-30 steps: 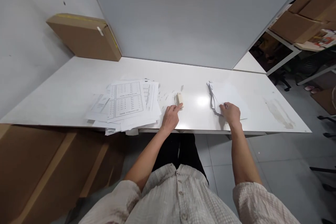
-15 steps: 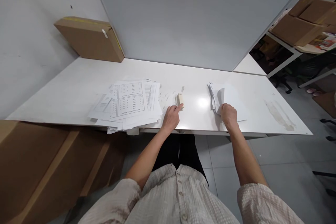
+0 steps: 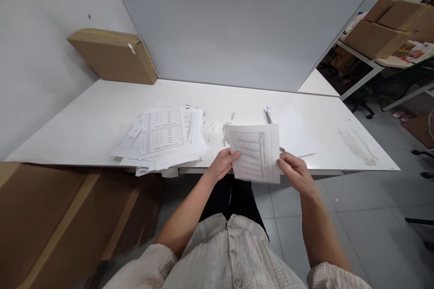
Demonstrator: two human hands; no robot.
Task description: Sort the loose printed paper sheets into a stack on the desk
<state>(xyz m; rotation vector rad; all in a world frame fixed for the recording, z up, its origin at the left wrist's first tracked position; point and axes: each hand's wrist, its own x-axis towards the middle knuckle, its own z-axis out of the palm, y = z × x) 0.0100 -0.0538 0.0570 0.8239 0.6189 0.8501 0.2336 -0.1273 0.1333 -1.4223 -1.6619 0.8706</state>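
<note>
The left hand [image 3: 222, 165] and right hand [image 3: 294, 170] each pinch one side edge of a printed table sheet [image 3: 256, 152], holding it above the near edge of the white table [image 3: 101, 113]. A loose pile of printed sheets [image 3: 162, 137] lies to the left on the table. A blank-faced paper stack [image 3: 293, 133] lies just behind the held sheet, to the right.
</note>
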